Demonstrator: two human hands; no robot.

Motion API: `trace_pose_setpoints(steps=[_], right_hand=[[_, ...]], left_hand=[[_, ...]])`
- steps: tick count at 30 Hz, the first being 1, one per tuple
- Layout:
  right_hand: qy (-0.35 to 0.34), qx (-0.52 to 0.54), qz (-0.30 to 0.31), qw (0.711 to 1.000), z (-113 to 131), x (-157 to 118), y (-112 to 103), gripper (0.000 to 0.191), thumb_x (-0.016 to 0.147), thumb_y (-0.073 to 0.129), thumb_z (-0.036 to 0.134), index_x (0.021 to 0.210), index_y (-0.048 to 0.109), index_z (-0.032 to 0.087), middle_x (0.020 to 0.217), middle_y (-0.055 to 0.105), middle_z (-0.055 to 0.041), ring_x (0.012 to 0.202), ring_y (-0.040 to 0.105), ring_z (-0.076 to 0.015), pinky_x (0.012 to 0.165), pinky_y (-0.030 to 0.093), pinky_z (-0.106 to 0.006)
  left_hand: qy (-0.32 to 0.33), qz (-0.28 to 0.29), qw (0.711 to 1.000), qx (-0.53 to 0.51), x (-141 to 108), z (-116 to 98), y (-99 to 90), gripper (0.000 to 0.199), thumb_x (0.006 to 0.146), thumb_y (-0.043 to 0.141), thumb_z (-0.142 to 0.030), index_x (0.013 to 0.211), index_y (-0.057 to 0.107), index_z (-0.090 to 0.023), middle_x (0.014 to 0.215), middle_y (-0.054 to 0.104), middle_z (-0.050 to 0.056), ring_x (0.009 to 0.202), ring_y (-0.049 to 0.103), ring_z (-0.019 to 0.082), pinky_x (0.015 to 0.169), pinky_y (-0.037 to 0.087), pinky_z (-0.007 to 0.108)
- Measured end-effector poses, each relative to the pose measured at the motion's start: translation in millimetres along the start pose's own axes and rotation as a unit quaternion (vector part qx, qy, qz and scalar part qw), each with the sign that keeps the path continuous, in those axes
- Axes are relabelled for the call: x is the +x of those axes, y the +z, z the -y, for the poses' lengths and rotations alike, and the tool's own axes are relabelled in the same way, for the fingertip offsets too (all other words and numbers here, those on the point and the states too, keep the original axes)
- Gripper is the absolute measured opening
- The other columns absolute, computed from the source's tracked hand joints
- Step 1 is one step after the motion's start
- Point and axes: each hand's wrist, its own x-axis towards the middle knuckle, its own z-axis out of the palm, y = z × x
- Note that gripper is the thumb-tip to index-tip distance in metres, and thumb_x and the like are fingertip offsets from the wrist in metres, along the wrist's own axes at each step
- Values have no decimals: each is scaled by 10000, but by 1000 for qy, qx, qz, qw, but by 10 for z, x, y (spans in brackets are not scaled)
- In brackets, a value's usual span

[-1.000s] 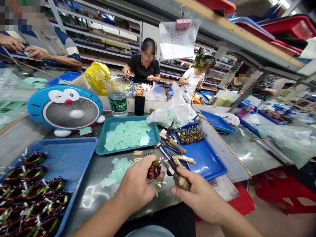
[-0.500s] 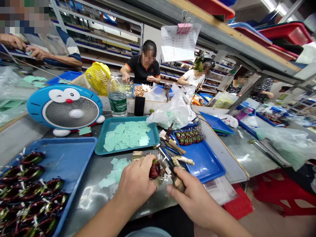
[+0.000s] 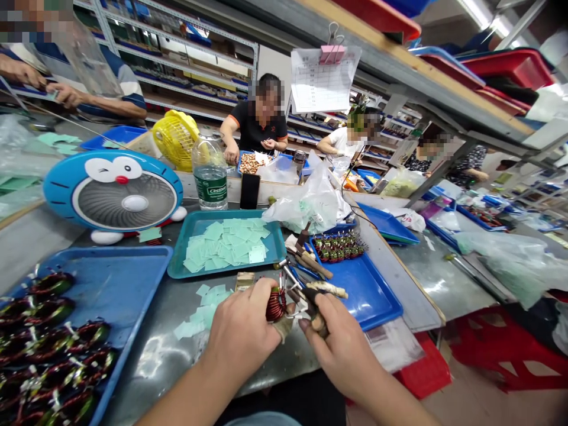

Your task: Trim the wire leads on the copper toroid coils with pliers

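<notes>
My left hand (image 3: pixel 242 325) is closed around a toroidal coil (image 3: pixel 276 304) wound with dark red copper wire. White-sleeved wire leads stick out of the coil toward the right. My right hand (image 3: pixel 344 337) grips a hand tool (image 3: pixel 318 324) with a worn, wood-coloured end and a dark part; its exact kind is partly hidden by the fingers. The tool is close beside the leads, but whether it touches them I cannot tell. Small green paper pieces (image 3: pixel 212 305) lie on the metal table (image 3: pixel 153 349) left of the coil.
A teal tray (image 3: pixel 175 269) of green papers stands ahead. Finished-looking coils fill part of a blue tray (image 3: pixel 133 278) at left; smaller coils sit in another blue tray (image 3: pixel 368 290) at right. Beyond are a fan (image 3: pixel 113 192), a water bottle (image 3: pixel 212 183) and hand tools (image 3: pixel 310 263). Co-workers sit opposite.
My right hand has turned slightly and come a little closer to the coil, bringing the tool nearer the leads. My left hand keeps the coil in almost the same place.
</notes>
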Motion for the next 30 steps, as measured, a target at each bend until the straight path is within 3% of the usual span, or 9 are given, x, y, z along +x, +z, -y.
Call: trace_pose_setpoints(steps=[4,10,21,27,30], right_hand=[[24,11,12,1000,-16,-43,-56,151,982,561,240,1129,530,230,1037,620,-73,951,593,-262,812,480,-374],[0,17,21,1000,17,15,-92,99,965,558,198,1051,529,235,1009,611,-58,921,577,-248,783,457,-359],[-8,16,50,999,-1,6,-165,79,961,577,208,963,504,238,932,604,-24,843,570,-212,726,426,-322],[-21,-50,-29,998,-43,34,-24,140,921,502,139,1029,543,218,950,627,-69,868,586,-254,753,458,-362],[-28,-53,-27,998,-35,57,-35,160,923,522,155,1068,550,217,977,624,-77,880,581,-260,762,464,-370]], left_hand=[[-2,6,1000,-4,11,-14,-30,166,910,606,-384,989,612,-238,822,790,27,746,753,298,634,462,354],[-18,53,998,-34,0,-76,-51,239,816,679,-298,1041,615,-247,848,789,19,757,747,312,645,466,360],[-24,67,994,-86,-29,-60,-37,207,885,615,-392,1031,622,-245,847,782,24,751,745,306,643,491,370],[-21,71,995,-72,-8,-82,-46,214,884,616,-381,1046,610,-241,834,788,30,749,752,304,646,483,362],[-30,70,995,-70,14,-74,-55,207,876,618,-379,1039,613,-251,848,794,29,734,748,297,629,466,351]])
